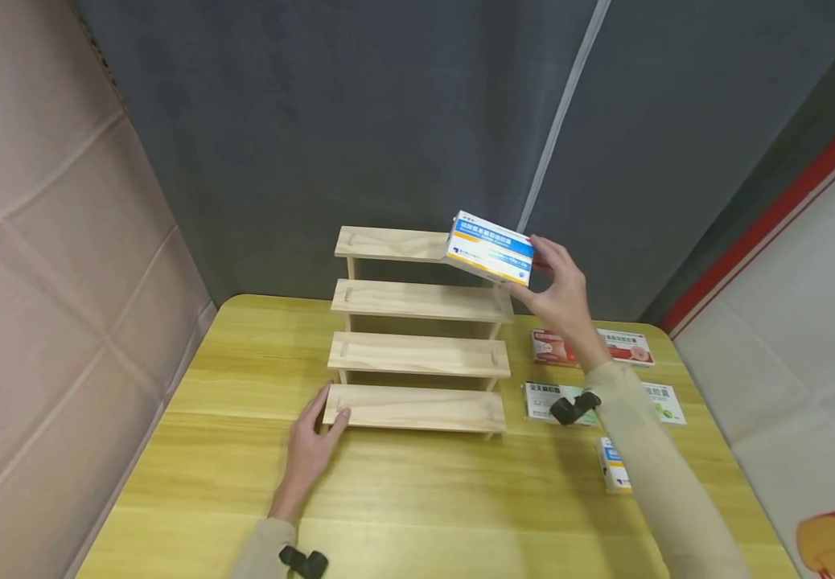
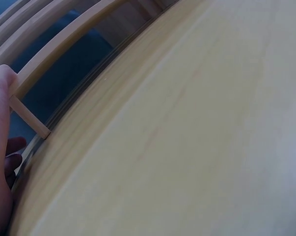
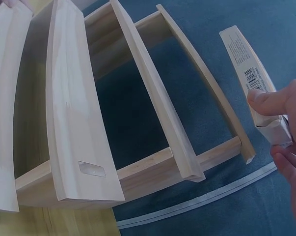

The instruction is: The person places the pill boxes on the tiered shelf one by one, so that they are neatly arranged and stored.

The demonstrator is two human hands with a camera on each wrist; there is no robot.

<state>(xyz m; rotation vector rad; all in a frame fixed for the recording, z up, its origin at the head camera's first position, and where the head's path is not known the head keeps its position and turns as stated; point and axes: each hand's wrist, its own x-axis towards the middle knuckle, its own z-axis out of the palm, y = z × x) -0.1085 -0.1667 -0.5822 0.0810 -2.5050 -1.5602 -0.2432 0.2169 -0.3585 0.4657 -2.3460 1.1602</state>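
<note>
Here, the right hand (image 1: 561, 293) is clamping fingers on a blue-and-white box (image 1: 491, 248) at one o'clock from the wooden rack (image 1: 417, 355); the left hand (image 1: 310, 441) is gripping the rack's eight-o'clock corner.

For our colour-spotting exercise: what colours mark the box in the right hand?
The box is white with blue and yellow-orange bands; the head view shows it best.

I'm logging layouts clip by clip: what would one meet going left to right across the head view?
Pink sheet, left hand, four-tier wooden stand, held blue-and-white box, right hand, white sheet with red band.
</note>
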